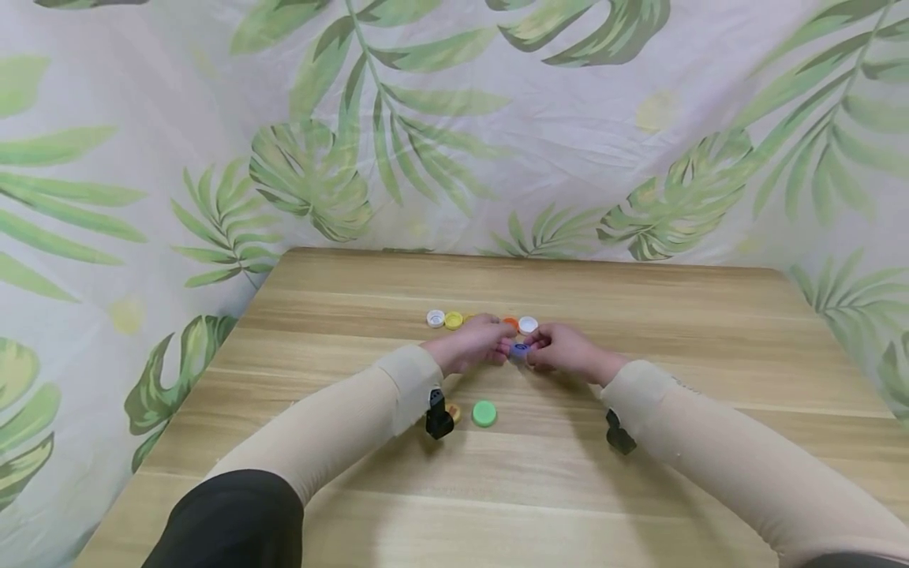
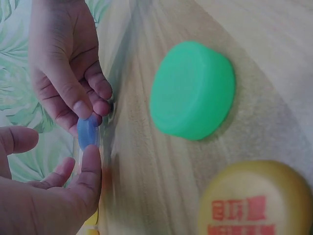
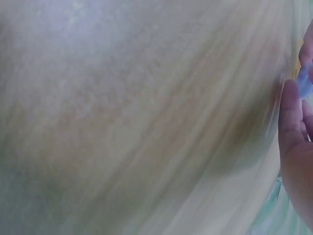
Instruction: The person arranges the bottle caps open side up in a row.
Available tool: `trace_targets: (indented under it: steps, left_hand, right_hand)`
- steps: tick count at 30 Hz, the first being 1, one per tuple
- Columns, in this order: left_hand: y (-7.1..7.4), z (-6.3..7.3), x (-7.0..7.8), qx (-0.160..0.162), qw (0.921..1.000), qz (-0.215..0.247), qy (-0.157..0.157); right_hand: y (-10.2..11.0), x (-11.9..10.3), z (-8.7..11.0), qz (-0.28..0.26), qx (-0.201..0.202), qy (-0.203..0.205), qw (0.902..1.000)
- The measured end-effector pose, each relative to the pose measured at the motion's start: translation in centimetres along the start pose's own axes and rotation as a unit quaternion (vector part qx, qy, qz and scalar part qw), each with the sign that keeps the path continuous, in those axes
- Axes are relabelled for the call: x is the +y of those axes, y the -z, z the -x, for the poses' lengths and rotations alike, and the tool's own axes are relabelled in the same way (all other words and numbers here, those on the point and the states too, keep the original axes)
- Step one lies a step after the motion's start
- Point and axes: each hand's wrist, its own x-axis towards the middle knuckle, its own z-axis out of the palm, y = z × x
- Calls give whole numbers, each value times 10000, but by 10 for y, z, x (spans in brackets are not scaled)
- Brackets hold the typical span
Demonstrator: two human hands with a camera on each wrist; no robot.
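Note:
A blue bottle cap (image 1: pixel 520 350) is between the two hands, near the row of caps. My right hand (image 1: pixel 568 349) pinches it between thumb and fingers, seen best in the left wrist view, where the cap (image 2: pixel 88 132) stands on edge. My left hand (image 1: pixel 474 344) touches the cap's other side with a fingertip, its thumb held apart from the cap. At the right edge of the right wrist view, the cap (image 3: pixel 305 83) shows only in part beside my right hand (image 3: pixel 298 142).
Behind the hands runs a row of caps: white (image 1: pixel 435 319), yellow (image 1: pixel 454 320), orange (image 1: pixel 510 323) and white (image 1: pixel 528 325), partly hidden by my left hand. Nearer lie a green cap (image 1: pixel 484 413) and a gold cap with red print (image 2: pixel 254 200). Leaf-patterned cloth hangs behind the wooden table (image 1: pixel 355 292).

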Motion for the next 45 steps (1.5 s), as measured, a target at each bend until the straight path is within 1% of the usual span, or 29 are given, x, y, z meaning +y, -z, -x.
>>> trace_targets:
  steps: [5, 7, 10, 14, 17, 19, 22, 27, 31, 34, 38, 41, 45]
  left_hand:
    - [-1, -4, 2, 120, 9998, -31, -146]
    - [-2, -5, 4, 194, 9996, 44, -213]
    - [-3, -6, 6, 310, 9981, 412, -351]
    - [-5, -8, 8, 398, 9941, 844, -558]
    - [-6, -9, 11, 453, 9928, 901, -641]
    - [-6, -10, 13, 499, 9928, 883, -639]
    - [-7, -11, 16, 571, 9919, 917, -666]
    - [-10, -13, 23, 605, 9917, 835, -773]
    - [-13, -14, 26, 671, 9921, 723, -777]
    - [-16, -17, 26, 711, 9927, 567, -791]
    - [-20, -21, 27, 739, 9935, 296, -811]
    - [-22, -23, 27, 749, 9937, 189, -817]
    - [-23, -23, 30, 771, 9935, 81, -834]
  right_hand:
    - [4, -3, 1, -126, 55, 126, 9998]
    - [6, -6, 1, -93, 155, 166, 9997]
    - [9, -10, -1, -48, 399, 164, 9991]
    - [13, -16, -5, 59, 667, 127, 9977]
    - [15, -19, -6, -16, 736, 8, 9973]
    - [17, -21, -7, -112, 741, -51, 9972]
    - [21, -24, -7, -256, 764, -41, 9967]
    - [28, -30, -7, -449, 935, 89, 9946]
    - [30, -31, -8, -511, 1214, 68, 9913]
    - [30, -30, -7, -532, 1375, -25, 9891]
    - [31, -29, -7, -518, 1338, -117, 9896]
    - [32, -28, -7, -528, 1287, -155, 9902]
    - [34, -28, -10, -856, 1346, -204, 9870]
